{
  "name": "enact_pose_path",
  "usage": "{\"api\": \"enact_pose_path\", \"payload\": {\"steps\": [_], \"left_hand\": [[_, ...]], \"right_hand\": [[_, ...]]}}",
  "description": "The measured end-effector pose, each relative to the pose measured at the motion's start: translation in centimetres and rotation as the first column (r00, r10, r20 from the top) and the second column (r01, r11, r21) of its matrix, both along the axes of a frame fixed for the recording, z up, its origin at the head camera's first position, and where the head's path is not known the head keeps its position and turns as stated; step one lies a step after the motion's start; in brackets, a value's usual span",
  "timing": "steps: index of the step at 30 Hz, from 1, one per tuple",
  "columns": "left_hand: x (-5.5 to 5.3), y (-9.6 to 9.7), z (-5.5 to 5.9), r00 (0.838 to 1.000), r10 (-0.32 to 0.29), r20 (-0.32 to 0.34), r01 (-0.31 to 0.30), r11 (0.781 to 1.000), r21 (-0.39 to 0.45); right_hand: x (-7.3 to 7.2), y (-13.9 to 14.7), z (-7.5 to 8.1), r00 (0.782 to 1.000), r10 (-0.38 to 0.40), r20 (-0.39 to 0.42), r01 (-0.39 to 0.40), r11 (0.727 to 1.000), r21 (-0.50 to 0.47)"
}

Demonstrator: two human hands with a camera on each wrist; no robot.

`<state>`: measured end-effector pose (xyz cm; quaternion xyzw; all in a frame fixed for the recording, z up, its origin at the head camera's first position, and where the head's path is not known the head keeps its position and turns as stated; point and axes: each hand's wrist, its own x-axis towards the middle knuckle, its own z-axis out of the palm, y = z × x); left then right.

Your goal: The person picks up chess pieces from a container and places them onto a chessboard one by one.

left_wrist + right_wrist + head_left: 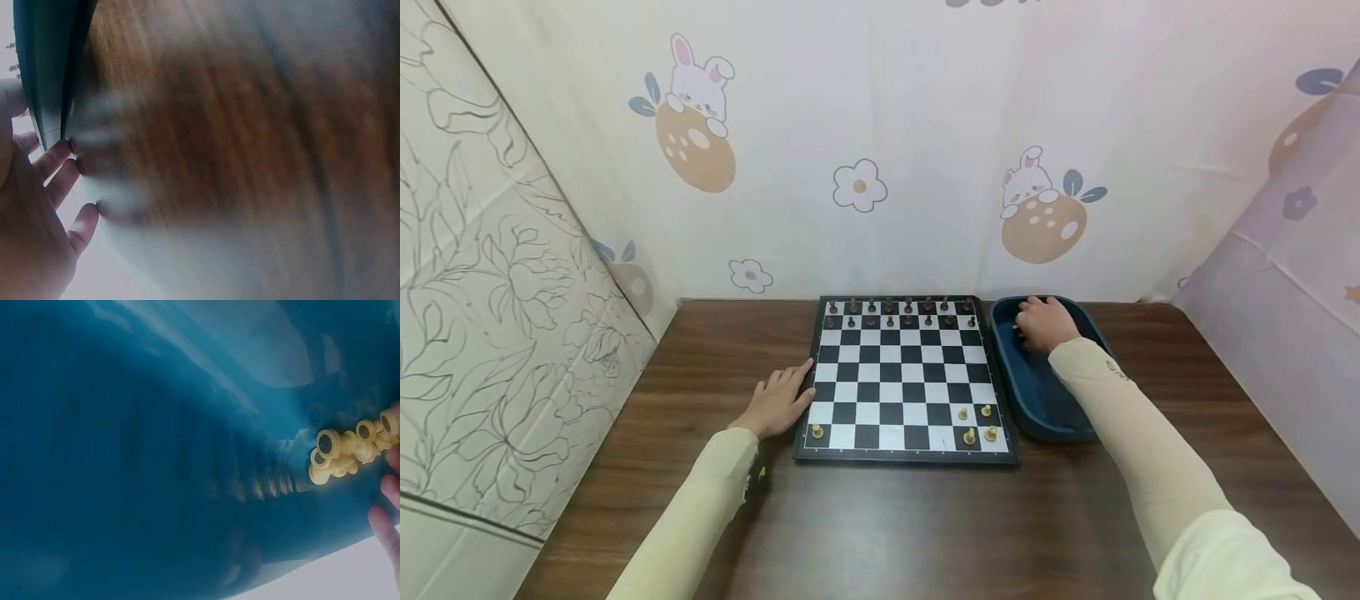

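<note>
A black-and-white chessboard (pixel 891 387) lies on the table. My left hand (pixel 778 398) rests flat by its left edge, fingers spread, fingertips at the black rim. My right hand (pixel 1047 323) reaches down into the far end of a blue tray (pixel 1037 417) beside the board. Pale yellow chess pieces (pixel 340 450) lie bunched in the tray, right at my right fingertips (pixel 384 525); I cannot tell whether one is pinched. On the board, one yellow piece (pixel 817 431) stands at the near left corner. Several more yellow pieces (pixel 969 436) stand near the right corner.
Two rows of dark chess pieces (pixel 890 320) stand along the board's far side. The brown wooden table (pixel 865 533) reaches back to a patterned curtain (pixel 865 100). A flower-patterned panel (pixel 512 267) borders the left side.
</note>
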<state>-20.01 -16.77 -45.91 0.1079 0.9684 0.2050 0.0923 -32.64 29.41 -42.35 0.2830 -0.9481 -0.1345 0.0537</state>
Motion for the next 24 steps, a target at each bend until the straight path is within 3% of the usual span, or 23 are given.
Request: {"api": "enact_pose_path", "payload": {"steps": [6,16,24], "left_hand": [[0.1,0.2,0.2,1.0,-0.007,0.001,0.007,1.0,0.0],[0.0,0.0,0.3,1.0,0.002,0.023,-0.001,1.0,-0.003],[0.1,0.0,0.1,1.0,0.003,0.027,-0.002,1.0,-0.011]], "right_hand": [[0.3,0.6,-0.1,1.0,0.005,0.005,-0.005,1.0,0.007],[0.6,0.9,0.6,0.999,0.033,-0.001,-0.033,0.997,-0.068],[1.7,1.0,1.9,0.998,0.041,0.045,-0.036,0.993,-0.109]]}}
